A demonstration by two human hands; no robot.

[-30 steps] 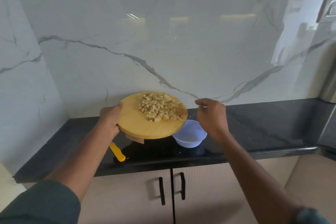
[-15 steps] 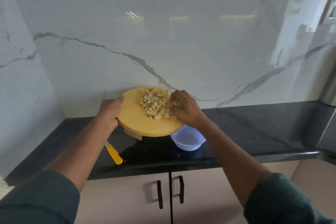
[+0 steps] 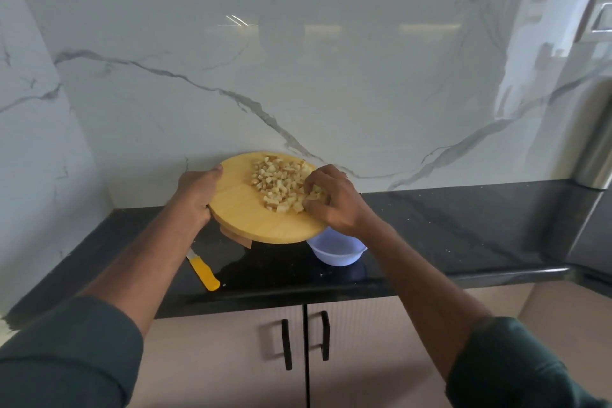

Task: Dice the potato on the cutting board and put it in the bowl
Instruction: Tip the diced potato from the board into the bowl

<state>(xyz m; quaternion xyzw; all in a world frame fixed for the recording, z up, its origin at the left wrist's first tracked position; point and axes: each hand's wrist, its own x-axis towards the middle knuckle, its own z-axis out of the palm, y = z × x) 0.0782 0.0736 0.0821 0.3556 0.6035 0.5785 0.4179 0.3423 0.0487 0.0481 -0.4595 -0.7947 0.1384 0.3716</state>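
A round wooden cutting board [image 3: 245,209] is lifted off the black counter and tilted, its right edge over a pale blue bowl [image 3: 336,250]. My left hand [image 3: 197,197] grips the board's left rim, thumb on top. A pile of diced potato [image 3: 278,184] lies on the board's right half. My right hand [image 3: 334,200] rests on the right side of the pile, fingers curled over some cubes near the board's edge above the bowl. The inside of the bowl looks empty where it shows.
A knife with a yellow handle [image 3: 205,272] lies on the counter [image 3: 447,235] below my left forearm. A marble wall rises right behind the board. A steel appliance [image 3: 596,156] stands at the far right. Cabinet doors with black handles [image 3: 306,338] sit under the counter.
My right hand came in from the right of the bowl onto the potato pile and has slid toward the board's right edge. The board stays held up over the bowl.
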